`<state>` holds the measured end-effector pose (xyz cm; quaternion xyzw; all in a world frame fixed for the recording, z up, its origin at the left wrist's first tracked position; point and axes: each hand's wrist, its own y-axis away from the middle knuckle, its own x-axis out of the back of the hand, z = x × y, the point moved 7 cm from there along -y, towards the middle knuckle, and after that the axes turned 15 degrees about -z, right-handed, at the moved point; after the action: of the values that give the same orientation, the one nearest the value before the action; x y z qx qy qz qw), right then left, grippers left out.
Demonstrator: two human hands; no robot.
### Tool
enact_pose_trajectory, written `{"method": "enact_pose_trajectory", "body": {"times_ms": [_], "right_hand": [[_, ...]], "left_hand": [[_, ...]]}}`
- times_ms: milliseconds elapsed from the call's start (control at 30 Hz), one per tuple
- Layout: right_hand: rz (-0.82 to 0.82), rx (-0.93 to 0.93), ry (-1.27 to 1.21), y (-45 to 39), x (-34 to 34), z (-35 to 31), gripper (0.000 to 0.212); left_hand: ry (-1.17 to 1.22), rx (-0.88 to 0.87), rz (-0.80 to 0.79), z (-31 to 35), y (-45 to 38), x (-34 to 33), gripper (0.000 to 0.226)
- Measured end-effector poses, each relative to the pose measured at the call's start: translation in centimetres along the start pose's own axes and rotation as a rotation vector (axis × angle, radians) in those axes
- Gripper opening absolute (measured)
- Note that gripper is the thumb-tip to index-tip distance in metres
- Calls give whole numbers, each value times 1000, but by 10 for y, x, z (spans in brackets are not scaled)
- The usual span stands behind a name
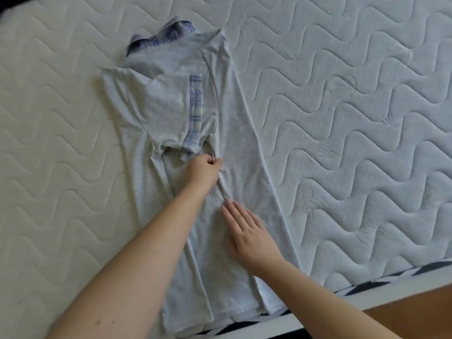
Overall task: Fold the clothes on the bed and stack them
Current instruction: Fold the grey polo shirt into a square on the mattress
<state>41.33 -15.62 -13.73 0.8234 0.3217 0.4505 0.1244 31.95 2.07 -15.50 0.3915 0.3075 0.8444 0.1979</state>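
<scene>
Head view: L hand fingers pinching folded edge of grey shirt at mid-length. R hand fingers straight, flat, pressing same edge just below. Shirt on bed, sides folded in, long axis running away from person, plaid collar at far end. L hand nearer collar; hem nearest person. Next likely: hem-to-collar fold.

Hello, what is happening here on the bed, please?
A person is folding a light grey polo shirt with plaid trim on a quilted mattress. The left hand pinches the edge of the side folded inward, near the sleeve. The right hand lies flat on the lower part. The shirt is only partly folded.
</scene>
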Motion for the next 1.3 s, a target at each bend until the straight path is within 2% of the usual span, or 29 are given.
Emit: {"method": "enact_pose_trajectory", "body": {"times_ms": [133,233,300,367,433,500,567,633,800,933,1067,1133,1200,1300], "right_hand": [[-15,49,-54,33,-9,3,50],[108,102,-47,71,-8,12,42],[240,-106,-178,95,-5,37,45],[283,-427,-369,120,-8,71,46],[237,-585,-526,135,-16,93,46],[125,-613,-650,139,-22,100,40],[-40,-609,-655,138,-28,96,39],[-133,-610,-605,136,-32,93,41],[-175,-616,-500,138,-36,92,19],[-185,-598,-544,148,-43,89,25],[-209,-609,-608,157,-46,87,29],[-144,-642,-670,163,-54,90,28],[-45,-688,-774,170,-65,92,26],[82,-695,-952,177,-82,88,19]], "left_hand": [[47,64,-14,-18,8,-6,48],[170,77,-100,-24,24,-24,52],[205,83,-233,-24,41,-48,51],[185,114,-404,-28,64,-84,45],[184,162,-530,-39,91,-116,34],[197,207,-619,-52,120,-138,30],[188,232,-712,-66,147,-156,31],[151,247,-760,-80,171,-171,32],[272,274,-629,-99,205,-194,29],[363,265,-593,-100,220,-201,17],[303,244,-582,-103,236,-196,21],[165,194,-543,-105,242,-188,31],[7,112,-429,-111,250,-174,39],[-8,-58,-129,-128,272,-136,32]]}}
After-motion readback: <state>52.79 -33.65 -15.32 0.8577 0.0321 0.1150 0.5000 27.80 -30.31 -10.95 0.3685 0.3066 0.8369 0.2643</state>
